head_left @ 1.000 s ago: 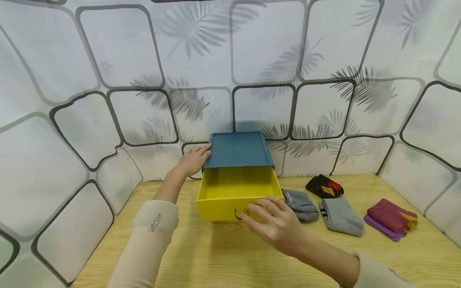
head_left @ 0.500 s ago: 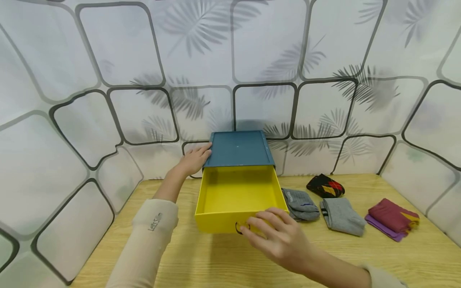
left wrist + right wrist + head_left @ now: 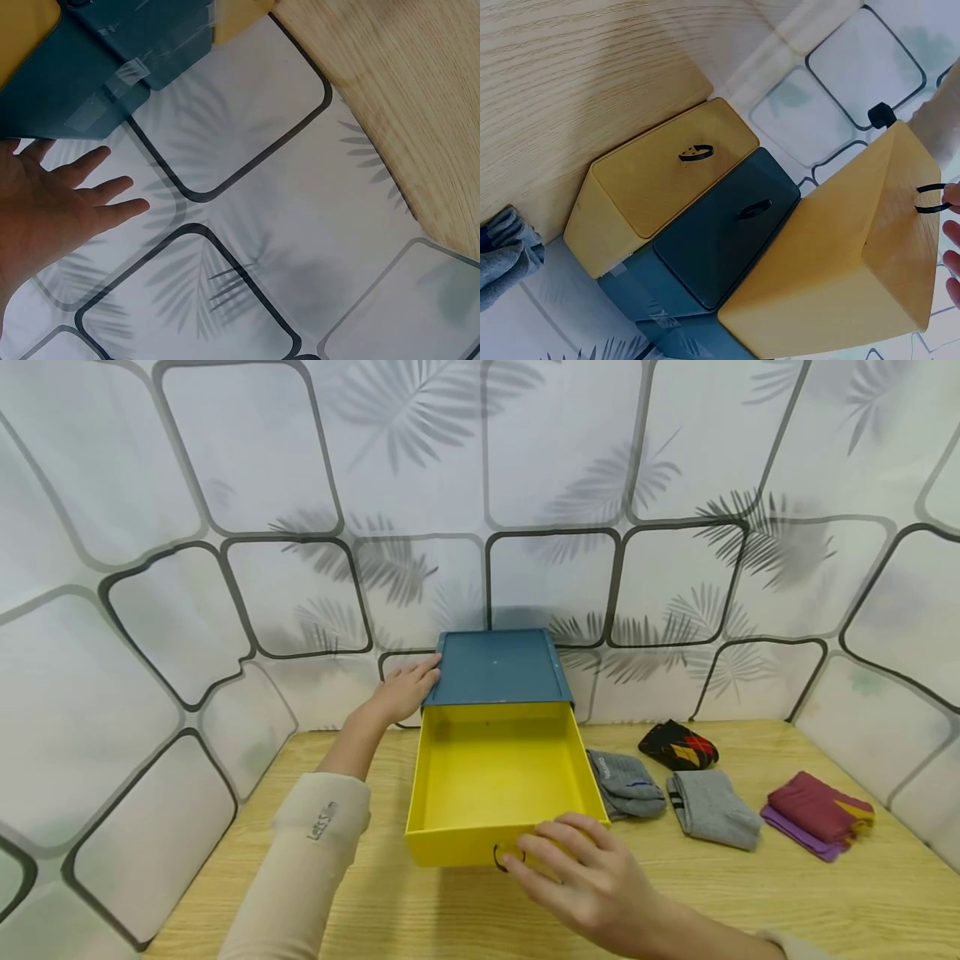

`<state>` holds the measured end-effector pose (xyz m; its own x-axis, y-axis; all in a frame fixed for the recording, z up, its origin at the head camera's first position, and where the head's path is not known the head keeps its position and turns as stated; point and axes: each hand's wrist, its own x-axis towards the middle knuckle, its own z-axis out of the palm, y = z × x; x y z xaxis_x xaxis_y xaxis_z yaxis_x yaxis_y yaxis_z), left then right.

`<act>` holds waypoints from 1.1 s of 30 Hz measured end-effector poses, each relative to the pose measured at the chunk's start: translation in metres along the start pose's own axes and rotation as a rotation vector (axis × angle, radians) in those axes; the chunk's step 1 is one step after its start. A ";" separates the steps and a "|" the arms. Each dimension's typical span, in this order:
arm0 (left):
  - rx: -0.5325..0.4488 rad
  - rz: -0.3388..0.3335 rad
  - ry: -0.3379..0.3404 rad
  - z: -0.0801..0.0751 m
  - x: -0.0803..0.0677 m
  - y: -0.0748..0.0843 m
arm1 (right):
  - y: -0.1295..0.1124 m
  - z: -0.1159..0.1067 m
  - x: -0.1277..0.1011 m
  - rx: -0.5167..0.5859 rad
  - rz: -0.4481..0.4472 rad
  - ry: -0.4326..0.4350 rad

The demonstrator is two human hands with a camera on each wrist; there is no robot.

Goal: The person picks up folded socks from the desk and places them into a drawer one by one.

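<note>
Drawer out, one hand bracing, one on the pull

Left hand (image 3: 401, 693) lies flat-fingered against the blue cabinet (image 3: 498, 667); the yellow drawer (image 3: 495, 785) stands pulled out, likely light, rigid plastic; right hand (image 3: 588, 877) pinches its black loop handle (image 3: 501, 857), the natural grip.

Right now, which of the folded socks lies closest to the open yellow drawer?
The grey sock with the dark blue stripe, directly right of the yellow drawer. The plain grey pair, black argyle pair and maroon-purple pair lie farther right.
</note>
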<state>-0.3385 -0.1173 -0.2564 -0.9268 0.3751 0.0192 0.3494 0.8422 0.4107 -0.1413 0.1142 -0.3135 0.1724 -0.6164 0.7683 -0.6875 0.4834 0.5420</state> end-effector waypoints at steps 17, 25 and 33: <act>-0.019 0.006 -0.012 -0.001 0.000 0.001 | -0.005 0.006 -0.002 0.021 -0.020 -0.020; -0.020 0.021 -0.012 -0.001 0.000 -0.001 | 0.018 -0.007 0.005 0.031 0.047 0.004; -0.019 0.029 -0.012 0.000 0.003 -0.001 | 0.109 -0.001 -0.035 -0.017 0.537 -0.101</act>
<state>-0.3421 -0.1172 -0.2570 -0.9144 0.4043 0.0205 0.3736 0.8233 0.4272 -0.2218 0.1895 -0.2810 -0.2690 -0.3361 0.9026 -0.6487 0.7559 0.0881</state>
